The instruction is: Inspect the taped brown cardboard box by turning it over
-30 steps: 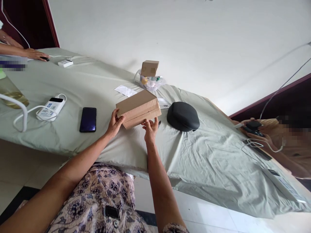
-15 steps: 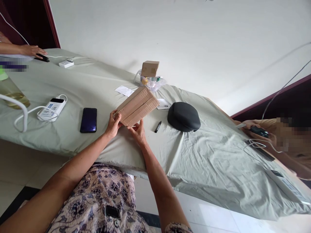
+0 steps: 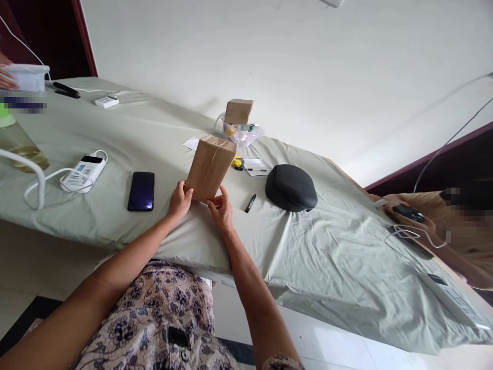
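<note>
A brown cardboard box stands near the front of the cloth-covered table, tilted a little to the right. My left hand grips its lower left edge, thumb on the near face. At its lower right corner my right hand holds it with bent fingers, partly hidden behind the box. A black phone lies left of my left hand. A black marker is to the right of my right hand. Behind the box, a yellow tape measure shows beside a white notepad with a pen.
A black zip case sits to the right. Farther back, a smaller carton rests on a clear plastic container. Left are a white power bank with its cable and a bottle. Other people's hands are at both table ends.
The box has turned from slanting right to nearly upright, showing another face and uncovering the tape measure. At far left, the other person's hand has left the black object and is beside a white pouch.
</note>
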{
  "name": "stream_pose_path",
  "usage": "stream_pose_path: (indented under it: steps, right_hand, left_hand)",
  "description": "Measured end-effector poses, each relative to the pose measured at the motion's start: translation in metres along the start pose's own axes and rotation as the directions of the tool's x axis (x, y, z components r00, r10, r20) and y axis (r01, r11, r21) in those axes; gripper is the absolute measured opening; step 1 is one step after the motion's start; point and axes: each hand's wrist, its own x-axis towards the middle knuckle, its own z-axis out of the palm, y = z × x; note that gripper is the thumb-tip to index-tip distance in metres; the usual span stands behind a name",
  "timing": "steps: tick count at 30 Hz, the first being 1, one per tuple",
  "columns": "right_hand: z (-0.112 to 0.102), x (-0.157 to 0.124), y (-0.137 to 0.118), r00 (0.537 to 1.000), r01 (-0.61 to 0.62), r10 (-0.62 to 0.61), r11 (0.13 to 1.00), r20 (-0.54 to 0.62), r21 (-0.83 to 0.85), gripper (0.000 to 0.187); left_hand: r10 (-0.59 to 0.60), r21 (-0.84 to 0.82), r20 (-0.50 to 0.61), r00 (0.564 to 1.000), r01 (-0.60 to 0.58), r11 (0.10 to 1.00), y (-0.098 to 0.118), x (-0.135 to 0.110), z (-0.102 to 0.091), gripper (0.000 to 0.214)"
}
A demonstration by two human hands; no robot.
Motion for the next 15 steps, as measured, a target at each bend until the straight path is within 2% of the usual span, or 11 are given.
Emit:
stream_pose_path:
  steps: [3, 6, 8, 11, 15]
  right_hand:
    - [0.000, 0.000, 0.003, 1.000, 0.005, -0.005, 1.000, 0.011, -0.021, 0.059]
    - [0.000, 0.001, 0.002, 1.000, 0.001, -0.001, 1.000, 0.016, -0.014, 0.051]
    - [0.000, 0.001, -0.001, 0.999, -0.001, 0.001, 1.000, 0.034, 0.006, 0.052]
    - [0.000, -0.001, -0.008, 0.997, 0.003, -0.005, 1.000, 0.073, 0.026, 0.053]
    - [0.000, -0.002, -0.014, 0.995, 0.020, -0.021, 1.000, 0.097, 0.008, 0.045]
  left_hand:
    - [0.013, 0.135, -0.021, 1.000, -0.010, 0.991, 0.001, -0.003, 0.002, 0.052]
    - [0.056, 0.091, -0.003, 0.998, -0.056, 0.994, 0.005, -0.009, 0.003, 0.091]
    - [0.077, 0.028, 0.015, 0.997, -0.078, 0.997, 0.007, -0.012, 0.002, 0.109]
    - [0.105, -0.037, 0.010, 0.994, -0.105, 0.994, 0.007, -0.014, 0.002, 0.123]
    - [0.187, -0.084, -0.050, 0.981, -0.191, 0.978, 0.002, -0.010, 0.005, 0.130]
